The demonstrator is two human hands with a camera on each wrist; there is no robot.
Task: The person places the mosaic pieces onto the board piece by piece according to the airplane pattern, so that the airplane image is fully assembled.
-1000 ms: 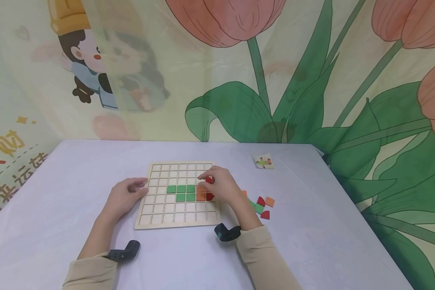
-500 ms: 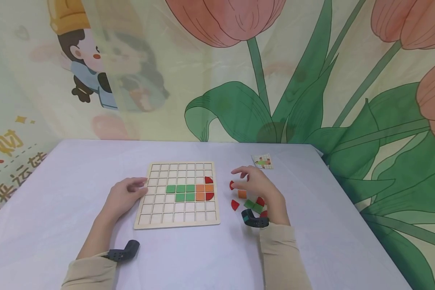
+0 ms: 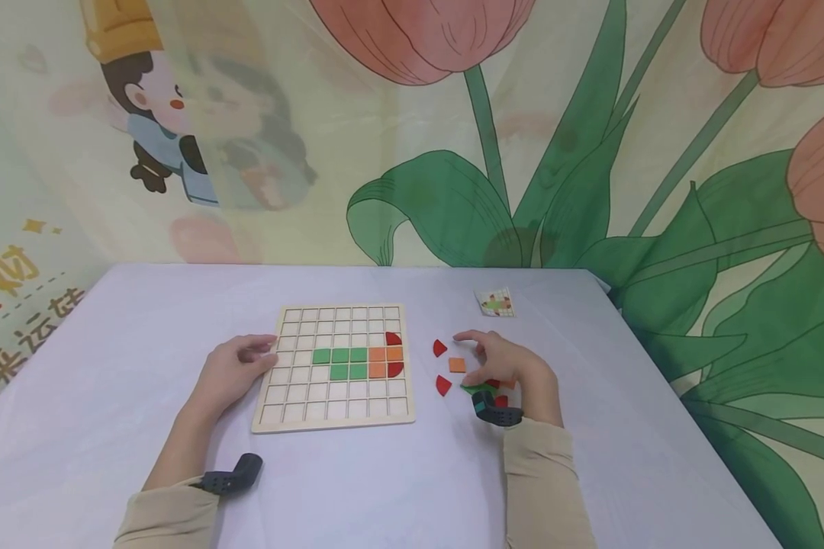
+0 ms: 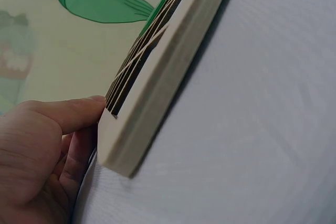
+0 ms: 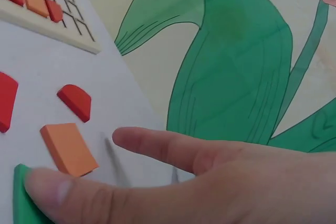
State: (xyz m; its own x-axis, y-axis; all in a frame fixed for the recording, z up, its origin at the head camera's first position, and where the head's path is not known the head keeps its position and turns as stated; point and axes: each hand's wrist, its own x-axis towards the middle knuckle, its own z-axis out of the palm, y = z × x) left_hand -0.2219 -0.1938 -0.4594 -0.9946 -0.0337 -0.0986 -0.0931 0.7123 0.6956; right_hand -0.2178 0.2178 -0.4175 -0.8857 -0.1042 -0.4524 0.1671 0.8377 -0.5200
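Observation:
My left hand [image 3: 236, 370] holds the left edge of a wooden grid board [image 3: 316, 412], thumb and fingers against its rim in the left wrist view. Several green squares [image 3: 340, 356], orange squares [image 3: 378, 370] and two red quarter-round tiles [image 3: 394, 370] sit in its cells. To the right of the board, my right hand [image 3: 515, 362] is over the loose tiles, index finger and thumb spread apart. Its thumb overlaps a green tile [image 5: 22, 198] in the right wrist view; whether they touch, I cannot tell. A loose orange square [image 3: 457, 365] lies beside the thumb.
Two loose red quarter-round tiles [image 3: 439, 348] lie between board and right hand. More red and orange tiles [image 3: 501, 401] are partly hidden under that hand. A small pattern card [image 3: 497, 303] lies farther back on the white tablecloth [image 3: 357, 488]. A printed backdrop stands behind.
My right hand has left the board's right side and moved right to the loose tiles. A red quarter-round tile now shows in the upper right cell. The left hand stays at the board's edge.

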